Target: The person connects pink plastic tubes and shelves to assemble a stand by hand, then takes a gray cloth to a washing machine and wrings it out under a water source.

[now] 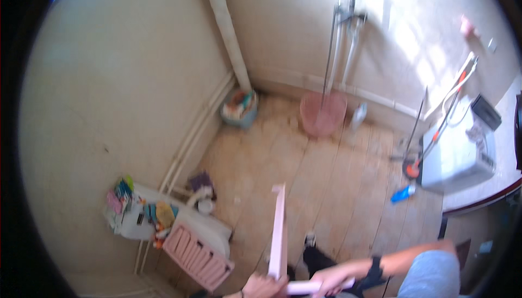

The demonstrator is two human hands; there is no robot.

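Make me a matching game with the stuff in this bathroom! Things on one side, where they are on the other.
Things:
1. pink bucket
2. blue bottle
3. pink slatted crate
4. pink frame

Places:
A. lying on the floor near the white box
B. held in both hands, the left hand and the right hand
C. under the pipes at the far wall
D. leaning on the white toilet at the left wall

Pairs: 1-C, 2-A, 3-D, 4-B

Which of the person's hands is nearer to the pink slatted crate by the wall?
Left. The left hand is just right of the pink slatted crate; the right hand is farther right.
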